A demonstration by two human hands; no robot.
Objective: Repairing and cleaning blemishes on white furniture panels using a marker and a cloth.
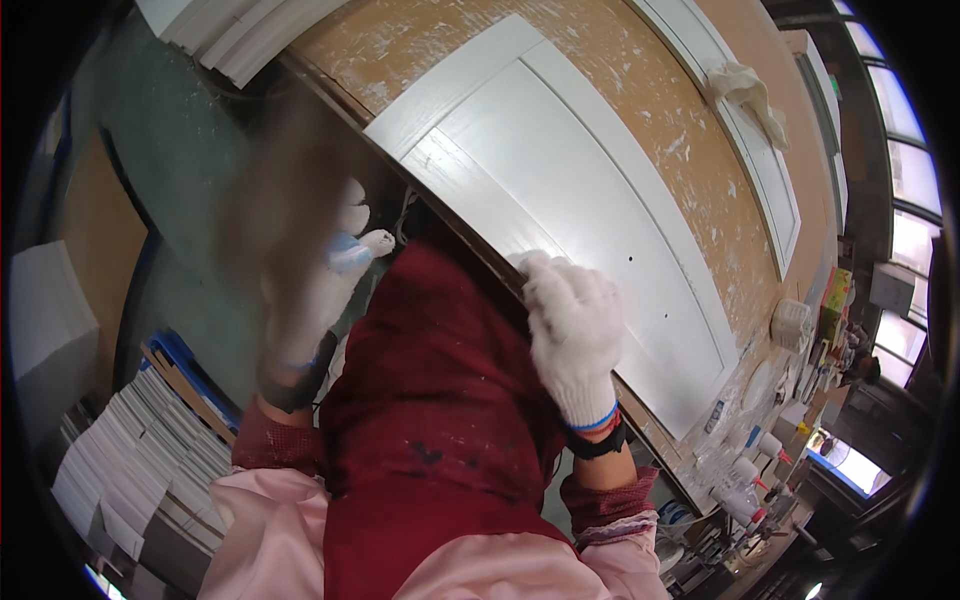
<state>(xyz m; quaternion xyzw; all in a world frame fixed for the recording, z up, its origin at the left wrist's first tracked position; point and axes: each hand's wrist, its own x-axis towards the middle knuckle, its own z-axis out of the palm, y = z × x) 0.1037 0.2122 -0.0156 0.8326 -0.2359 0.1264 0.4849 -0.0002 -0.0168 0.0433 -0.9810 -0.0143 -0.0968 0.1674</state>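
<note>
A white framed cabinet door (560,160) lies on a paint-streaked tan worktable (390,40). Along its near edge, my right hand (575,330), in a white knit glove, has its fingers curled at the rim. My left hand (325,280), also gloved, hangs off the table's near side over the floor, smeared by motion. Its fingers are bent around a blurred brown thing (285,190), whose kind the blur hides. Something pale blue (350,254) shows between those fingers. Two small dark dots mark the door's surface.
Another white framed panel (715,90) lies farther back, with a crumpled pale cloth or glove (748,95) on it. Squeeze bottles (745,500) and clutter stand at the right end. White boards are stacked at lower left (140,450) and upper left (240,35).
</note>
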